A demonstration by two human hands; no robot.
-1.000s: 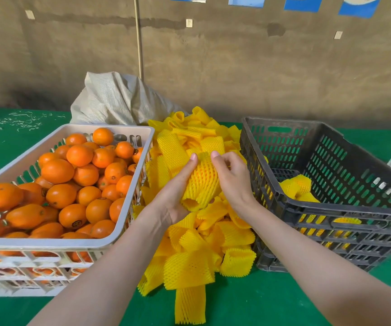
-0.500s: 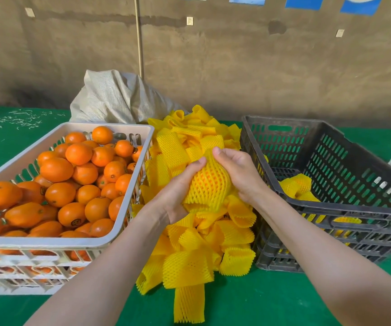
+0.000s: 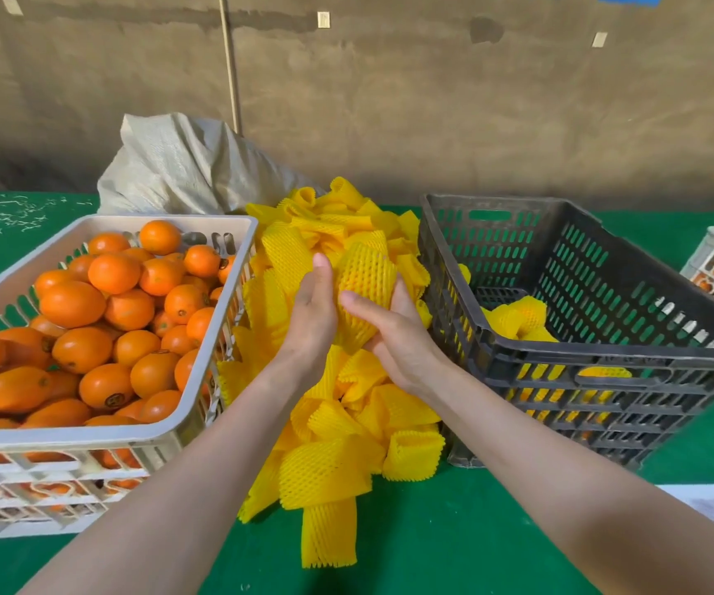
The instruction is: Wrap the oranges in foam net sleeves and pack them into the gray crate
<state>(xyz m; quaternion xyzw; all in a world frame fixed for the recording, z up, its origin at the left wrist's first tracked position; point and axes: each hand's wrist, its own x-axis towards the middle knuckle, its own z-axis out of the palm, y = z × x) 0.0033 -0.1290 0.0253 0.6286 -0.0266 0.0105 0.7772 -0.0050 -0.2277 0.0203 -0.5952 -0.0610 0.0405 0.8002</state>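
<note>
Sleeving | yellow foam-netted orange (image 3: 363, 281) cupped in left grip (image 3: 310, 319) and right grip (image 3: 393, 337), left of dark gray slotted plastic crate (image 3: 604, 365) | done: few wrapped oranges (image 3: 518, 315) inside | left: white plastic crateful of bare oranges (image 3: 72, 302)

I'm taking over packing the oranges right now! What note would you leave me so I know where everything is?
Left hand: holds the wrapped orange from its left side, thumb up.
Right hand: cups the same orange from below, thumb across it.
Things: bare oranges fill the white crate on the left; loose foam sleeves are piled in the middle; the gray crate stands on the right.
Done: a few sleeved pieces already lie in the gray crate.
Left: put this one in, then wrap and pack the rest.
</note>
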